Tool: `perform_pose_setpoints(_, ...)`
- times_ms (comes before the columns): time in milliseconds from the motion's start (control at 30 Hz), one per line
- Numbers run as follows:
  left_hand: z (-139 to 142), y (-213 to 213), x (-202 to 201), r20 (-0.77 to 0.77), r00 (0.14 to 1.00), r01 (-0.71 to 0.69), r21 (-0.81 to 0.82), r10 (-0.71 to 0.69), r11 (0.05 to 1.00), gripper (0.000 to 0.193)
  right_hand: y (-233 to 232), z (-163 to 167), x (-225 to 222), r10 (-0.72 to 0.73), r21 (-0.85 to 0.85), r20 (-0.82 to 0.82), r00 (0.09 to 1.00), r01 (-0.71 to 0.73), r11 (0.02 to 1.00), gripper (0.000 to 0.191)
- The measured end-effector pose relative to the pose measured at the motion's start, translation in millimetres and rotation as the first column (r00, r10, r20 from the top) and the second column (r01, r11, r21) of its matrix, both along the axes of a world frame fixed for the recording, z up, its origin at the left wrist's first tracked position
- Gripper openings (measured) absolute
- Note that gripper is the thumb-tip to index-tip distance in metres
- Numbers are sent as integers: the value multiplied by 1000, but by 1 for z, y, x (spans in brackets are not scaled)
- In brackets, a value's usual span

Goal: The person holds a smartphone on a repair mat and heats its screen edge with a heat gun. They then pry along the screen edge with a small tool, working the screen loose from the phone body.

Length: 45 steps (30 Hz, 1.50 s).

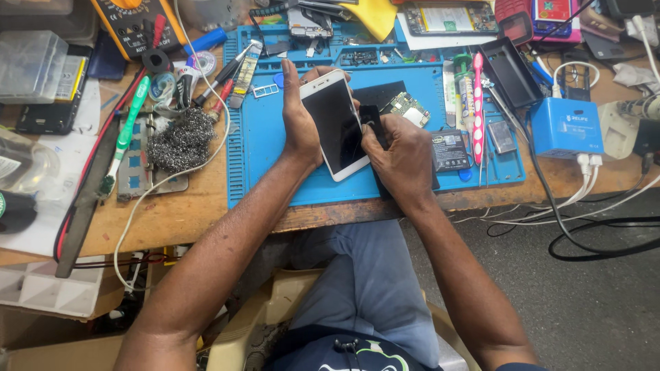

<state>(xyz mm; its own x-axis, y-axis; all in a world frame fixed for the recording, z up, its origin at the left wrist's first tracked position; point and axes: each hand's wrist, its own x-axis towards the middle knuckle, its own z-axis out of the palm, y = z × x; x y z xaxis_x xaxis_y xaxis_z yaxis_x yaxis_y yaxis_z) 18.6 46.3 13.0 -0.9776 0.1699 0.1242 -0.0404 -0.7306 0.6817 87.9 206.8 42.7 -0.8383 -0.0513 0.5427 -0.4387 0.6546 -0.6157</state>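
A white smartphone (335,124) with a dark screen is held tilted above the blue work mat (268,151). My left hand (300,117) grips its left edge, fingers wrapped behind it. My right hand (399,151) sits at the phone's right edge, fingertips pinching a small black part (370,120) against that side. A green circuit board (407,107) lies on a black sheet just beyond my right hand.
A steel wool pad (182,139), green toothbrush (124,134) and yellow multimeter (134,24) lie left of the mat. A pink toothbrush (477,103), black battery (449,150), black tray (510,72) and blue box (566,127) with white cables are right.
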Motion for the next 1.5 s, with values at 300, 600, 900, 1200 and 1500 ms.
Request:
perform_pose_setpoints(300, 7, 2, 2, 21, 1000, 14, 40, -15, 999, 81, -4, 3, 1, -89, -45, 166, 982, 98, 994, 23)
perform_pose_setpoints(600, 2, 3, 0, 22, 1000, -17, -2, 17, 1000, 81, -8, 6, 1, -33, 67, 25, 999, 31, 997, 16)
perform_pose_setpoints(900, 0, 3, 1, -24, 1000, 7, 16, -7, 1000, 80, -14, 6, -3, -45, 62, -19, 999, 46, 997, 16)
perform_pose_setpoints(1200, -3, 2, -1, 1, 1000, 7, 31, -7, 999, 81, 6, 3, 0, 55, 121, 49, 997, -61, 991, 21)
perform_pose_setpoints(1500, -4, 3, -1, -20, 1000, -8, -12, 8, 1000, 83, 15, 2, 0, 29, 94, 252, 967, -55, 994, 34)
